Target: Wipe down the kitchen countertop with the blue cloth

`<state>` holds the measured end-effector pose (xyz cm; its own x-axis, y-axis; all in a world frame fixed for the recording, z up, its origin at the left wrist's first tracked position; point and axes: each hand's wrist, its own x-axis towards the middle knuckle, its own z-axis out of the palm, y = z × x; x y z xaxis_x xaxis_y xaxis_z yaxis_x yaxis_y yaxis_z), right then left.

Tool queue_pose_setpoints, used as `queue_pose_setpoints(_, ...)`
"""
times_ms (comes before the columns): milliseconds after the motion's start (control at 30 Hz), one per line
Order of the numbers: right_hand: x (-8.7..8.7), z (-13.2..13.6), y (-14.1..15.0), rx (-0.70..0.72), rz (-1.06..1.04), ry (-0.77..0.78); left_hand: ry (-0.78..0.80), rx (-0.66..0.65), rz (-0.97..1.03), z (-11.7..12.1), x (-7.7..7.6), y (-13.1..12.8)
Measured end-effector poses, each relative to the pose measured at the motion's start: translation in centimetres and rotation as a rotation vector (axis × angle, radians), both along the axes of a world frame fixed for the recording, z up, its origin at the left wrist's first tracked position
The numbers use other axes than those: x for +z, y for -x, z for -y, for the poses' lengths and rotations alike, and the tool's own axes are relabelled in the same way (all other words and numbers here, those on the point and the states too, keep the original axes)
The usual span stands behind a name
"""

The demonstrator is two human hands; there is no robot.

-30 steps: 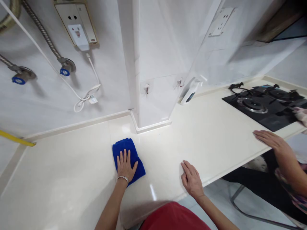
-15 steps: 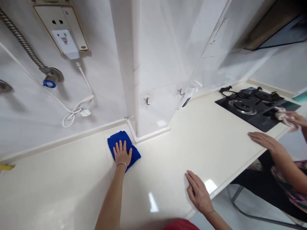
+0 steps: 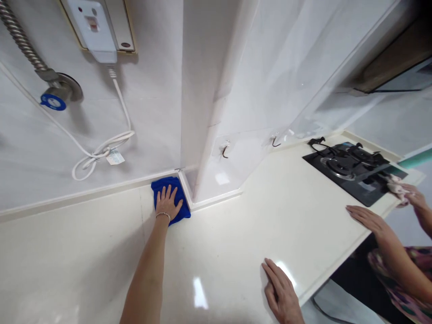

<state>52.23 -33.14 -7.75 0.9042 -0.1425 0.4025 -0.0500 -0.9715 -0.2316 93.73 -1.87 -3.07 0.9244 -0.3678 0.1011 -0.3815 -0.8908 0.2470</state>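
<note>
My left hand (image 3: 167, 202) lies flat with fingers spread on a folded blue cloth (image 3: 178, 211), pressing it into the back corner of the cream countertop (image 3: 236, 243) where the wall meets a tiled pillar (image 3: 216, 112). A thin bracelet circles that wrist. At the counter's front edge my right hand (image 3: 281, 294) rests palm down, fingers stretched out, holding nothing.
Another person at the right has one hand (image 3: 366, 218) flat on the counter and the other hand (image 3: 410, 195) on a pink cloth at a black gas hob (image 3: 351, 166). On the wall hang a plugged socket (image 3: 97, 27), a coiled white cord (image 3: 97, 153) and a hose valve (image 3: 56, 90). Two hooks are on the pillar.
My left hand has pushed the blue cloth away from me, up into the corner by the pillar. The view has shifted forward and left; my right hand stays near the counter's edge.
</note>
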Motion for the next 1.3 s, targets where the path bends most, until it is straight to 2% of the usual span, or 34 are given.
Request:
queue_pose_setpoints(167,0.5,-0.1,-0.2,0.003,0.006,0.004,-0.016,-0.009,0.012,0.1,0.0,-0.5)
queue_pose_setpoints(300,0.6,-0.1,-0.4,0.001,0.004,-0.003,-0.042,0.038,0.017,0.5,0.3,1.8)
queue_pose_setpoints(433,0.7,-0.2,-0.5,0.008,0.023,-0.02,-0.072,0.085,0.004,1.0,0.4,6.3)
queue_pose_setpoints(600,0.6,-0.4,-0.6,0.008,0.045,-0.045,-0.055,0.097,0.054,1.6,-0.2,13.4)
queue_pose_setpoints(767,0.1,-0.4,-0.6,-0.003,0.069,-0.059,-0.017,0.032,0.114,2.4,-0.5,20.0)
queue_pose_setpoints(933,-0.3,-0.4,-0.7,0.002,0.094,-0.059,-0.068,-0.053,0.076,3.5,-0.5,24.5)
queue_pose_setpoints(1033,-0.4,-0.5,-0.9,-0.006,0.104,-0.065,-0.079,-0.105,0.061,4.0,-0.7,25.7)
queue_pose_setpoints(1133,-0.3,-0.7,-0.9,-0.006,0.103,-0.068,-0.032,-0.184,0.091,4.7,-1.3,25.7)
queue_pose_setpoints(1300,0.0,-0.7,-0.9,-0.007,0.105,-0.077,-0.022,-0.274,0.088,8.0,-2.0,24.7)
